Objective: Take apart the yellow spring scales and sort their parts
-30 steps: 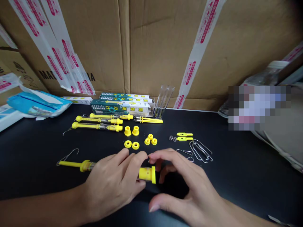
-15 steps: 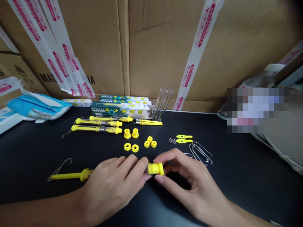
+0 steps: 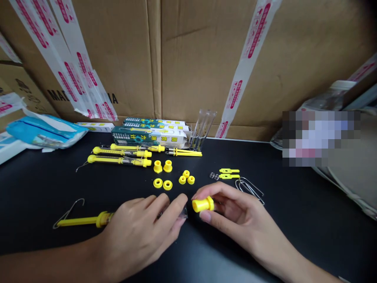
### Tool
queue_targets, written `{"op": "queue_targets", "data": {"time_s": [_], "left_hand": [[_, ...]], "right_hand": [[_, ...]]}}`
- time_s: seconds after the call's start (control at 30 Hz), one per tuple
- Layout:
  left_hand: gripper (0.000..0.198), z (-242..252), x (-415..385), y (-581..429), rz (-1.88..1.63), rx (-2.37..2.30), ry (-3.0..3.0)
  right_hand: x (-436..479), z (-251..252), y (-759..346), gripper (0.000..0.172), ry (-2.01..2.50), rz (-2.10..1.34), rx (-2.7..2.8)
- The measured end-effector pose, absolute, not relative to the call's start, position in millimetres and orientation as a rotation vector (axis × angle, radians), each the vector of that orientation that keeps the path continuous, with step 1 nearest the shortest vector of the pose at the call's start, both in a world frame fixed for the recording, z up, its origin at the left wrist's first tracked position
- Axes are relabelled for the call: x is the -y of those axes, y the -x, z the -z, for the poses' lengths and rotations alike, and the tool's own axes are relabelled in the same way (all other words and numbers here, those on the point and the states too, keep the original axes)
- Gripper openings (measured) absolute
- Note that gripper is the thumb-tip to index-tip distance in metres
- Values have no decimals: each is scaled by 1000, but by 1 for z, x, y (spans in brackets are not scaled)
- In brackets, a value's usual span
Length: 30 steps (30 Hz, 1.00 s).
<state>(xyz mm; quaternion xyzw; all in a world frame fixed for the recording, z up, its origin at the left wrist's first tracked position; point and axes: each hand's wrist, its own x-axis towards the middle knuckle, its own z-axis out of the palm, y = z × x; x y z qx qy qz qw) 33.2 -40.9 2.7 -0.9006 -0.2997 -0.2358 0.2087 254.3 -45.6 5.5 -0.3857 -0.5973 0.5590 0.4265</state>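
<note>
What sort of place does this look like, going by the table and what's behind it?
Probably a stockroom or small assembly bench: taped cardboard cartons stand behind a black table, which holds small yellow plastic parts laid out in groups and printed retail boxes.

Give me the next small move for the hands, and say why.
Probably bring the yellow cap in the right hand to the end of the clear tube under the left hand. That tube end shows bare beside the fingers, while the lined-up tubes behind have yellow ends fitted.
</note>
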Motion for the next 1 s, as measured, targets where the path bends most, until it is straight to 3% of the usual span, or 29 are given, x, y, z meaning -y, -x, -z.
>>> {"op": "queue_targets", "data": {"time_s": [0.3,1.0], "left_hand": [[20,-1,41,-34,693,886,2532],[24,2,40,-34,786,952,2468]], "right_hand": [[39,-3,-260,20,742,-1693,1241],[31,-11,-267,24,853,-1589,986]]}}
